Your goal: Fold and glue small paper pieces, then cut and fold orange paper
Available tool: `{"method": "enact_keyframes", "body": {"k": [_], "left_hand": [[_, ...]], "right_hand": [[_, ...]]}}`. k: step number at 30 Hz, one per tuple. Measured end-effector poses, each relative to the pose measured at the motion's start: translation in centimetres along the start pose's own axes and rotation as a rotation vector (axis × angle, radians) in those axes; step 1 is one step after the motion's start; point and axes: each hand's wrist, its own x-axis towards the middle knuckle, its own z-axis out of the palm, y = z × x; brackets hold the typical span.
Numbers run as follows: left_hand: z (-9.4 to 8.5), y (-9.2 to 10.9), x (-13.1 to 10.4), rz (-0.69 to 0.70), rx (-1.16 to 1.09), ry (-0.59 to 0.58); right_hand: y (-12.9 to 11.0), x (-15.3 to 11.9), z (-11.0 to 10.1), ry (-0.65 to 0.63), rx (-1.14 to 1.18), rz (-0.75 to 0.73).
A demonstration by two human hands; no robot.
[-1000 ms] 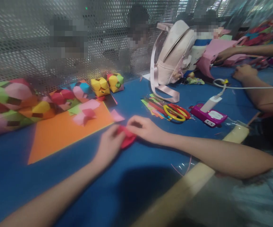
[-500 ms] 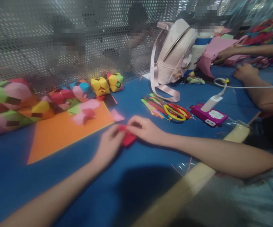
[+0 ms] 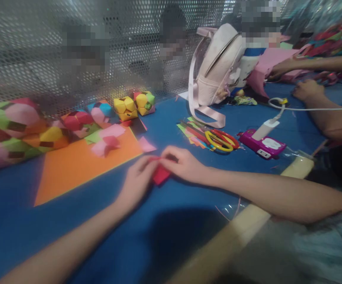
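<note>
Head view: the left hand (image 3: 137,173) and the right hand (image 3: 181,162) meet over the blue tabletop (image 3: 105,232), both pinching a small piece of red paper (image 3: 160,175) between thumb and fingers. The paper sits between the two hands, its lower corner poking out below the fingertips; blur hides exactly how it is folded. Just beyond them a small pink paper piece (image 3: 146,144) lies by the corner of a large orange sheet (image 3: 79,173), which stretches away to the left with a pink folded shape (image 3: 107,144) on it. Past the sheet, a heap of multicoloured folded paper balls (image 3: 23,118) runs along a perforated metal panel (image 3: 123,47), and a mostly yellow ball (image 3: 125,108) stands beside a yellow, red and green one (image 3: 144,102). Right of the hands, coloured paper strips (image 3: 193,133) lie against yellow and red loop handles (image 3: 222,150), near a purple power strip (image 3: 255,145) with a white plug (image 3: 264,130) in it. Behind these a pale pink backpack (image 3: 216,65) leans next to a white bottle (image 3: 249,65) with a blue band. Farther right, another person's hands (image 3: 308,90) are near pink material (image 3: 267,67).
</note>
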Motion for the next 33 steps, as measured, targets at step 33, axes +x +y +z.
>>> {"method": "enact_keyframes", "body": {"k": [33], "left_hand": [[-0.1,-0.5,0.3,-0.016,0.013,0.011]], "right_hand": [[-0.3,0.1,-0.3,-0.001,0.010,0.092]]}}
